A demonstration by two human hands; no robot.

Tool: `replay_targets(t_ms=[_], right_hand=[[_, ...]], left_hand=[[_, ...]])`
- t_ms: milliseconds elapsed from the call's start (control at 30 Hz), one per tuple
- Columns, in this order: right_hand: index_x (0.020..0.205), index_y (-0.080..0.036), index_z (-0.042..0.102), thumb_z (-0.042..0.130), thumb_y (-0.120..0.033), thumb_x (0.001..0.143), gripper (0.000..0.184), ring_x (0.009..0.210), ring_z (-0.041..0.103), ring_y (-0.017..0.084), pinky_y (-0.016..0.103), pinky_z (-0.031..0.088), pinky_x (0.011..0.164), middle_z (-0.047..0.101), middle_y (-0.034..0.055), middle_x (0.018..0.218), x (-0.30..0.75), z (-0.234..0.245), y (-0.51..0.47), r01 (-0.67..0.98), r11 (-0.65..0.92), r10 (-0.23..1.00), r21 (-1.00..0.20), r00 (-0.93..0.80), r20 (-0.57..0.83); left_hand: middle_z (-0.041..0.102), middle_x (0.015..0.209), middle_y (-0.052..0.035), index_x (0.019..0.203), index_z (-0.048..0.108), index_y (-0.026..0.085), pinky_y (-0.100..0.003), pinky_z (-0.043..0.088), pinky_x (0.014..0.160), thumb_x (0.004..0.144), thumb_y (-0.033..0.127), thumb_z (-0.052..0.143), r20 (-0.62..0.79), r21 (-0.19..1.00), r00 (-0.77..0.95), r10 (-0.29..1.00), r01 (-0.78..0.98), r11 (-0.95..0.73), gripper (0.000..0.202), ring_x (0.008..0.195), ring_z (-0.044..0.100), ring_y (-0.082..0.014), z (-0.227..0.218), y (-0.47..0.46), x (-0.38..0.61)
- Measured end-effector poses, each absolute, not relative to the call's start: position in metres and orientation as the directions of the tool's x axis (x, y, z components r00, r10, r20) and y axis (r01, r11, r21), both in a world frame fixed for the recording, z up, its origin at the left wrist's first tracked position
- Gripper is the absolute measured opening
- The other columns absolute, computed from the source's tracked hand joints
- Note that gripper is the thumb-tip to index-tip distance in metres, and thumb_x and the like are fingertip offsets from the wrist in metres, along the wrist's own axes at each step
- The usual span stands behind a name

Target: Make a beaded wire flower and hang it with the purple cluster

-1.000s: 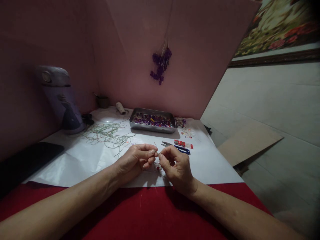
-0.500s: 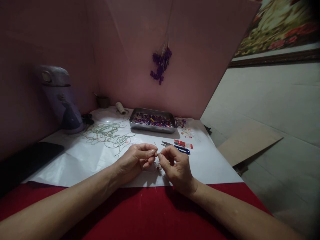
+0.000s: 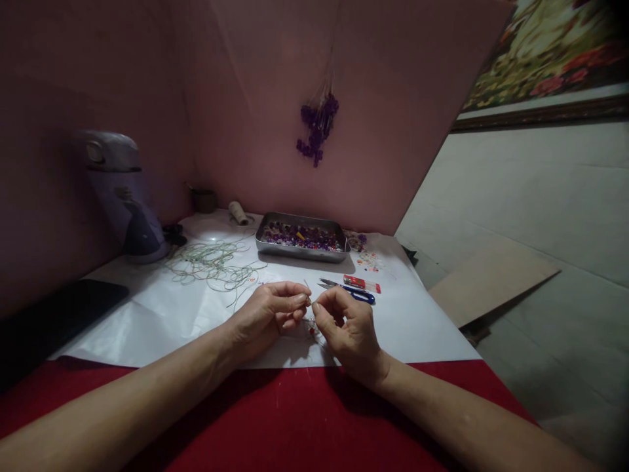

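Observation:
My left hand [image 3: 275, 311] pinches a thin cord [image 3: 307, 286] between thumb and forefinger; its short end sticks up above the fingertips. Close on its right, my right hand [image 3: 346, 328] is closed too, thumb against forefinger, on the same fine cord. A small piece of beadwork [image 3: 312, 328] with clear and red beads hangs between and just below the hands, partly hidden by the right fingers. Beyond the right hand lie thread snips [image 3: 358, 295] with blue handles and a red lighter [image 3: 361, 283].
A metal tray [image 3: 299, 252] of purple beads stands at the back, with loose orange beads [image 3: 371, 262] to its right. Tangled cords [image 3: 211, 262], a thread spool [image 3: 238, 213], a lilac bottle [image 3: 122, 203] and a dark flat object [image 3: 63, 321] lie left. Purple beadwork [image 3: 317, 128] hangs on the wall.
The hands keep almost the same pose, fingertips still close together. The whole view has shifted very slightly.

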State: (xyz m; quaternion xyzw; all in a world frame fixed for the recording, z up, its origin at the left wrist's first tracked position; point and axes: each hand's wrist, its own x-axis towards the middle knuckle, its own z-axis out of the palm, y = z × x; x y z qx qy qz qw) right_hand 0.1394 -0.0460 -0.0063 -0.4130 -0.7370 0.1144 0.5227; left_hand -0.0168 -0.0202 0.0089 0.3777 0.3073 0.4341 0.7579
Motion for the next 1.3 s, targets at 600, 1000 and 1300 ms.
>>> replay_targets(t_ms=[600, 1000, 1300], right_hand=[[0.069, -0.018, 0.053, 0.053, -0.019, 0.083, 0.014, 0.043, 0.042, 0.008, 0.021, 0.034, 0.043, 0.048, -0.0047, 0.053, 0.1389, -0.0066, -0.0453, 0.477, 0.633, 0.732, -0.61, -0.111, 0.673], [0.068, -0.017, 0.053, 0.053, -0.017, 0.081, 0.013, 0.044, 0.043, 0.008, 0.02, 0.034, 0.044, 0.048, -0.0048, 0.053, 0.1386, -0.0062, -0.0456, 0.477, 0.64, 0.725, -0.603, -0.116, 0.679], [0.068, -0.017, 0.054, 0.053, -0.018, 0.082, 0.013, 0.044, 0.042, 0.008, 0.021, 0.034, 0.045, 0.048, -0.0049, 0.053, 0.1391, -0.0067, -0.0452, 0.492, 0.626, 0.735, -0.605, -0.112, 0.669]], left_hand=[[0.059, 0.062, -0.0003, 0.084, 0.065, 0.009, -0.017, 0.031, 0.046, 0.066, 0.007, 0.076, -0.118, 0.829, 0.448, 0.886, -0.447, 0.336, 0.021, 0.05, 0.049, -0.0054, 0.0087, -0.022, -0.0164], [0.06, 0.063, -0.0012, 0.078, 0.065, 0.008, -0.017, 0.033, 0.049, 0.064, 0.009, 0.076, -0.133, 0.837, 0.434, 0.891, -0.433, 0.336, 0.018, 0.051, 0.05, -0.0056, 0.007, -0.0207, -0.0171], [0.059, 0.063, -0.0011, 0.077, 0.066, 0.009, -0.017, 0.031, 0.045, 0.064, 0.009, 0.076, -0.138, 0.837, 0.424, 0.895, -0.433, 0.334, 0.016, 0.049, 0.049, -0.0055, 0.0079, -0.0213, -0.0163]])
